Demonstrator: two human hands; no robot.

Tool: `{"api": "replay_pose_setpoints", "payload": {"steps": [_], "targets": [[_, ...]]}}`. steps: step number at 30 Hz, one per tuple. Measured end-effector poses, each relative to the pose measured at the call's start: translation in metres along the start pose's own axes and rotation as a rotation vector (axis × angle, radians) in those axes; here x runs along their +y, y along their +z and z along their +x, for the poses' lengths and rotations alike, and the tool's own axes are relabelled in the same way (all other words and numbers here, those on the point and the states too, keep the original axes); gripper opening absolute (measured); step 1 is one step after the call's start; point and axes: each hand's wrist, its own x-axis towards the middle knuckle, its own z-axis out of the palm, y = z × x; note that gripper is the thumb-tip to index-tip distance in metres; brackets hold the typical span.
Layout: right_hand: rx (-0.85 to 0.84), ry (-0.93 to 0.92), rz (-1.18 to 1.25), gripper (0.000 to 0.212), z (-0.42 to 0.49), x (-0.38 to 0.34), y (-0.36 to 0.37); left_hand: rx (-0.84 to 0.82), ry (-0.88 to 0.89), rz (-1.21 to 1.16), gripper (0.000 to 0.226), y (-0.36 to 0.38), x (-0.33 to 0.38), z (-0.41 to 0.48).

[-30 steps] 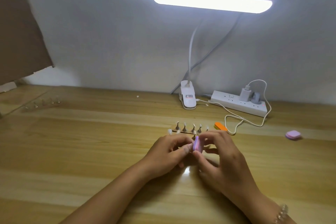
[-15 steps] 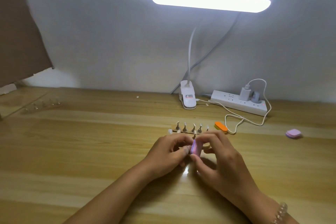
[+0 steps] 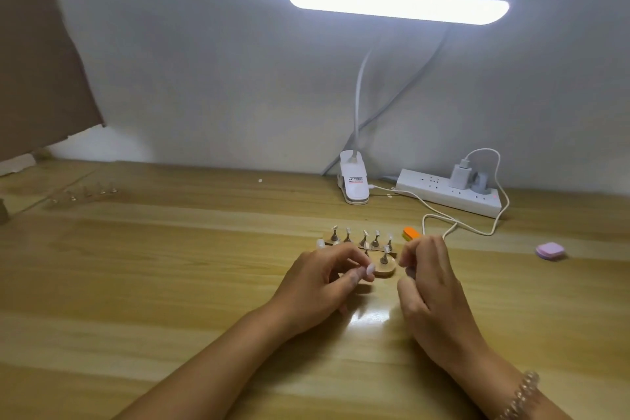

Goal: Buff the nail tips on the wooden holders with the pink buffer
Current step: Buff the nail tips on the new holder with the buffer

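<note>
Hands apart, near wooden holders

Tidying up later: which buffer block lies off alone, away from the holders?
The pink block at far right; the orange one sits beside the holders.

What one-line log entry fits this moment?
left hand: pinches nail tip | right hand: pinches buffer, mostly hidden | nail tip and buffer apart | holder between hands
</note>
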Motion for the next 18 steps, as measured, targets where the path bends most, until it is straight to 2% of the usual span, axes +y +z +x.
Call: {"api": "replay_pose_setpoints", "payload": {"steps": [2,6,8,11,15,18], "targets": [[-0.048,0.019,-0.004,0.026,-0.0009,-0.0001,0.0013,0.026,0.051,0.080,0.007,0.0002,0.0024,-0.0003],[-0.066,-0.032,-0.056,0.040,-0.0027,-0.0004,0.0025,0.079,0.085,0.181,0.008,0.0018,0.0033,-0.0027],[-0.021,-0.112,-0.087,0.031,-0.0022,-0.0013,0.0033,0.100,0.094,0.227,0.005,0.0015,0.0029,-0.0035],[0.027,-0.135,-0.088,0.020,-0.0008,0.0003,0.0036,0.104,0.091,0.238,0.004,0.0016,0.0048,-0.0044],[0.024,-0.113,-0.074,0.017,-0.0002,0.0013,0.0041,0.099,0.079,0.315,0.019,0.0018,0.0096,-0.0060],[0.053,-0.109,-0.076,0.018,-0.0001,0.0036,0.0034,0.293,0.068,0.428,0.020,0.0026,0.0093,-0.0064]]}}
